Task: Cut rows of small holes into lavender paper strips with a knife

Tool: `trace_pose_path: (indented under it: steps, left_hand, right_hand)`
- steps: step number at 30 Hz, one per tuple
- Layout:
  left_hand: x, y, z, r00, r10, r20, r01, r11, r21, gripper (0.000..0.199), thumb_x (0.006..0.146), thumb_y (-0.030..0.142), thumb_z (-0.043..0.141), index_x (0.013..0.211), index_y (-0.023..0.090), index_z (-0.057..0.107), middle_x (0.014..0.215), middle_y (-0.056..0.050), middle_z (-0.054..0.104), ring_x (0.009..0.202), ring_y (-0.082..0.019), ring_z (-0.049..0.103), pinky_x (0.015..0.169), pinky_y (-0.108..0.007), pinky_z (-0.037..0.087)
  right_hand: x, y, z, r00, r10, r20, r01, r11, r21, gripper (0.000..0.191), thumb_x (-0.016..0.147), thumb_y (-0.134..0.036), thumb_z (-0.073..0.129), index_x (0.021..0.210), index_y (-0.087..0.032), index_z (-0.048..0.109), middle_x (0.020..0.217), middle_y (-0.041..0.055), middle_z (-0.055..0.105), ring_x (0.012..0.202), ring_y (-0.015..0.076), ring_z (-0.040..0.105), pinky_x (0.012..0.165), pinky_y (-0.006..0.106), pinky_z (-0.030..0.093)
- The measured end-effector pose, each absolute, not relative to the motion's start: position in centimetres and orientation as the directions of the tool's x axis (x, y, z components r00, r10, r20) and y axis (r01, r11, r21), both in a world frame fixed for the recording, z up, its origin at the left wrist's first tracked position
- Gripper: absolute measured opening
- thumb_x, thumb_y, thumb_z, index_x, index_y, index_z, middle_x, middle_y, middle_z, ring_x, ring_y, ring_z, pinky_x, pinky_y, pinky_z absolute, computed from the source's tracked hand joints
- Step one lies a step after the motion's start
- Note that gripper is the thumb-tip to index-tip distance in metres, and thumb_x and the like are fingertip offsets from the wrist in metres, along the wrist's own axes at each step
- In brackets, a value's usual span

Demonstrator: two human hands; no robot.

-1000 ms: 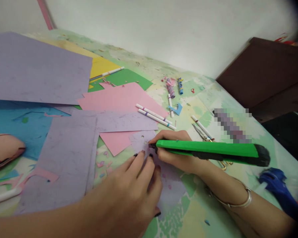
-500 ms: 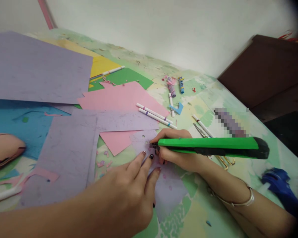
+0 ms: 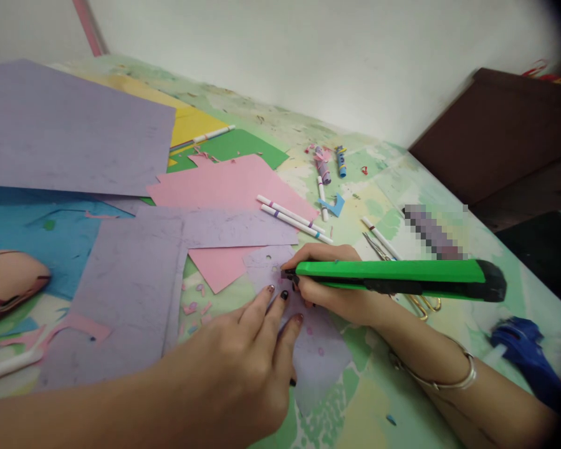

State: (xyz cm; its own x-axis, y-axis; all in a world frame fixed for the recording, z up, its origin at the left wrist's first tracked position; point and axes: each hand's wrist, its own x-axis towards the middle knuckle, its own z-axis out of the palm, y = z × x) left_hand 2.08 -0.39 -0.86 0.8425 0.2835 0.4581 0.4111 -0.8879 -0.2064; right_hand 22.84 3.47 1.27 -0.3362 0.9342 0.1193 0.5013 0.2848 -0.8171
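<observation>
On lilac paper (image 3: 318, 374), left hand (image 3: 250, 349) rests, fingers extended (right hand (image 3: 334, 300) grips green cutter (image 3: 393, 273)).

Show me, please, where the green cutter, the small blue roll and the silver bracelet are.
Green cutter (image 3: 388, 269), head view: middle of its green casing.
Small blue roll (image 3: 341, 163), head view: middle of its side.
Silver bracelet (image 3: 471, 373), head view: right-hand curve of the band.

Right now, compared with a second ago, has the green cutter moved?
Yes, slightly: the green cutter has its back end higher in the picture, with more of the gold scissor handles showing below it.
</observation>
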Motion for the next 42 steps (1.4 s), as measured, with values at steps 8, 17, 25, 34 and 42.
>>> trace_pose_path:
  steps: [8, 17, 25, 34, 42]
  left_hand:
    - [2.8, -1.2, -1.0, 0.825, 0.237, 0.512, 0.431, -0.851, -0.300, 0.034, 0.093, 0.009, 0.043, 0.109, 0.004, 0.072, 0.110, -0.016, 0.075, 0.095, -0.033, 0.076, 0.074, -0.041, 0.063]
    - [4.4, -0.3, -1.0, 0.744, 0.177, 0.644, 0.485, -0.806, -0.340, 0.019, 0.093, 0.019, 0.062, 0.089, 0.005, 0.075, 0.085, -0.017, 0.078, 0.072, -0.026, 0.075, 0.059, -0.033, 0.059]
    - [3.1, 2.6, 0.4, 0.737, 0.399, 0.546, 0.535, -0.837, -0.111, 0.032, 0.092, 0.041, 0.061, 0.069, 0.019, 0.059, 0.062, -0.004, 0.060, 0.057, -0.023, 0.059, 0.048, -0.037, 0.046]
    - [0.8, 1.3, 0.7, 0.814, 0.446, 0.373, 0.522, -0.842, -0.134, 0.036, 0.089, 0.044, 0.059, 0.091, 0.010, 0.072, 0.088, -0.017, 0.072, 0.085, -0.034, 0.066, 0.068, -0.048, 0.056]
    - [1.2, -0.9, -0.9, 0.790, 0.326, 0.519, 0.549, -0.752, -0.364, 0.032, 0.095, 0.011, 0.045, 0.090, 0.002, 0.075, 0.070, -0.016, 0.073, 0.065, -0.025, 0.068, 0.048, -0.035, 0.053]
  right_hand:
    - [23.0, 2.8, 2.0, -0.368, 0.929, 0.025, 0.442, 0.199, -0.875, 0.020, 0.080, -0.013, 0.063, 0.096, -0.018, 0.075, 0.075, -0.0016, 0.070, 0.062, 0.0093, 0.061, 0.060, 0.021, 0.050]
    - [21.6, 2.2, 1.3, -0.162, 0.986, -0.029, 0.210, 0.006, -0.978, 0.011, 0.082, -0.019, 0.066, 0.093, -0.019, 0.070, 0.063, -0.0024, 0.066, 0.057, 0.0117, 0.063, 0.055, 0.022, 0.051]
    - [21.7, 2.0, -0.4, 0.016, 0.998, 0.052, 0.060, 0.051, -0.997, 0.017, 0.088, -0.025, 0.065, 0.105, -0.021, 0.066, 0.063, -0.0040, 0.063, 0.056, 0.0105, 0.058, 0.054, 0.021, 0.046]
    - [22.4, 1.9, 0.7, 0.068, 0.991, 0.118, 0.222, 0.100, -0.970, 0.015, 0.087, -0.024, 0.069, 0.102, -0.023, 0.073, 0.056, -0.0037, 0.064, 0.050, 0.0103, 0.057, 0.048, 0.021, 0.046]
    - [22.3, 1.3, 2.6, -0.101, 0.984, 0.147, 0.265, 0.169, -0.949, 0.016, 0.069, -0.020, 0.086, 0.081, -0.020, 0.076, 0.068, -0.0017, 0.071, 0.052, 0.0091, 0.061, 0.048, 0.021, 0.050]
